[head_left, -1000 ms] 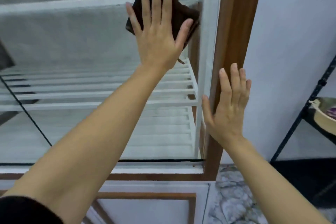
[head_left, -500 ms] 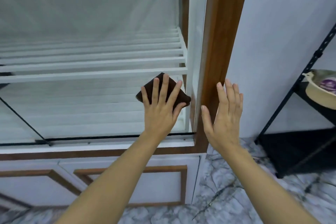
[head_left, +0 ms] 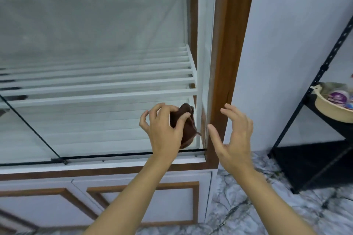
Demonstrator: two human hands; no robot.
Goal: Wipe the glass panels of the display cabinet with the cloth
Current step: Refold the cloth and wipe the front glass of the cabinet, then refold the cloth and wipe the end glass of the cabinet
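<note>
The display cabinet's front glass panel (head_left: 95, 34) fills the left and middle of the view, with white slatted shelves behind it. My left hand (head_left: 164, 129) is near the panel's lower right corner and grips a bunched dark brown cloth (head_left: 186, 129) in its curled fingers. My right hand (head_left: 235, 137) hovers just right of it, in front of the brown wooden corner post (head_left: 229, 44), with fingers loosely spread and holding nothing.
White lower cabinet doors with brown trim (head_left: 143, 204) sit below the glass. A black metal rack (head_left: 324, 120) stands at the right with a beige bowl (head_left: 332, 105) on it. Marble-patterned floor (head_left: 248, 206) lies between cabinet and rack.
My left hand swept the cloth down the glass from the top to the bottom right corner, then bunched it in its fingers. My right hand came off the post and its fingers curled loosely.
</note>
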